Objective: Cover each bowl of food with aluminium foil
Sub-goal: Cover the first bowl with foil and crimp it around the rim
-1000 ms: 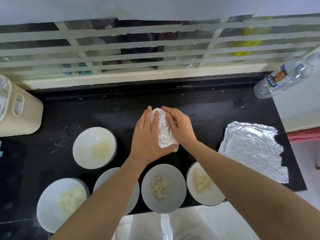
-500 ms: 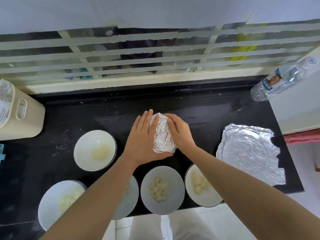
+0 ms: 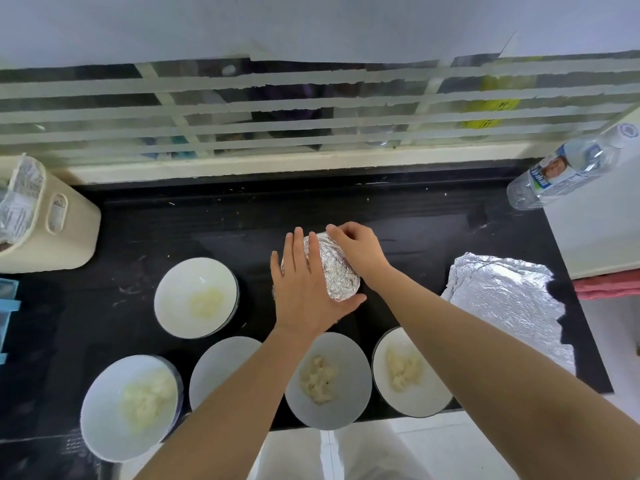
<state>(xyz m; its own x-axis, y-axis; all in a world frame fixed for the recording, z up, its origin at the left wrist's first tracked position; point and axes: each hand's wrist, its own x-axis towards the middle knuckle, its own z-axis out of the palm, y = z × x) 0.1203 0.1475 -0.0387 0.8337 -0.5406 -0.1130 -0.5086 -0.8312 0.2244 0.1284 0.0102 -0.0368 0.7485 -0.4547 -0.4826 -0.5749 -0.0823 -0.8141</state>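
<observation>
cream bin [image 3: 48, 220] far left, water bottle [image 3: 568, 168] lying far right

The foil [image 3: 337, 271] is hiding the wrapped bowl and its food entirely, and the left hand [image 3: 304, 289] is covering the foil's left side. The left forearm [image 3: 256, 393] is crossing the front bowl [image 3: 207, 375] at the counter's [image 3: 433, 230] front edge, concealing its food. The picture's left edge is cutting off the beige bin [image 3: 52, 230] and a blue object [image 3: 7, 306].

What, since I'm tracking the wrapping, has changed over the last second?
The left hand slid slightly right across the foil-covered bowl, lying flat on it; the right hand curled tighter at its far rim. The open bowls and spare foil sheets stayed put.
</observation>
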